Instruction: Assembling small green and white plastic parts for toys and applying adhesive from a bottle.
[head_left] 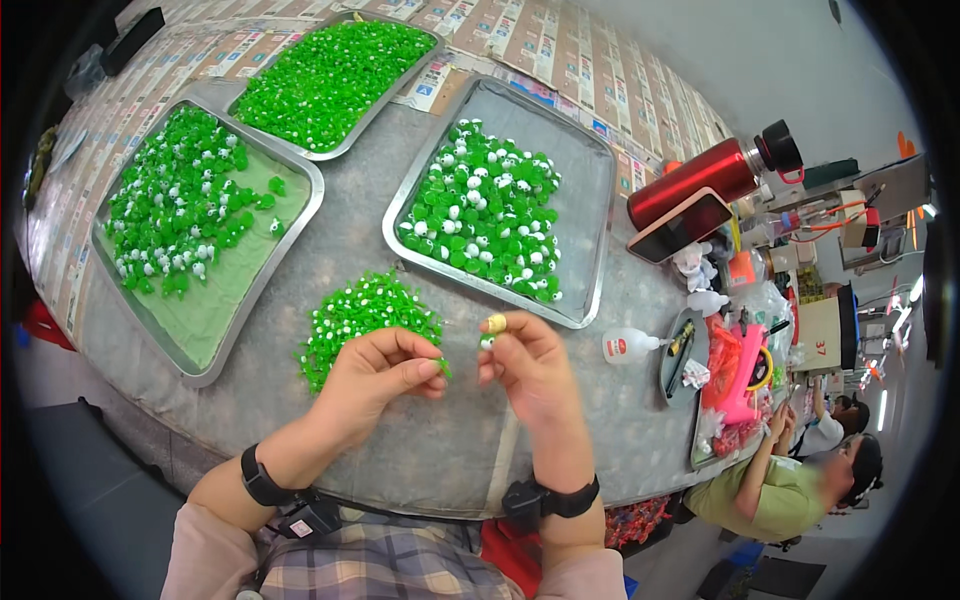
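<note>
My left hand (385, 378) pinches a small green plastic piece (444, 368) between thumb and fingertips. Facing it across a narrow gap, my right hand (530, 365) grips a tiny white-and-green piece (488, 341); a yellowish cover (496, 323) wraps one fingertip. Just beyond my left hand lies a loose heap of small green pieces with white parts (365, 315). A metal tray (585, 312) past my right hand holds green and white ball-like pieces (485, 205). More such pieces (170, 215) fill part of the tray at left (235, 335).
A third tray (425, 50) at the back is full of green pieces. To the right stand a small white squeeze bottle (627, 345), a phone (680, 225) against a red flask (690, 185), a dark dish (680, 378) and pink-handled scissors (742, 385). A person in green (780, 490) sits far right.
</note>
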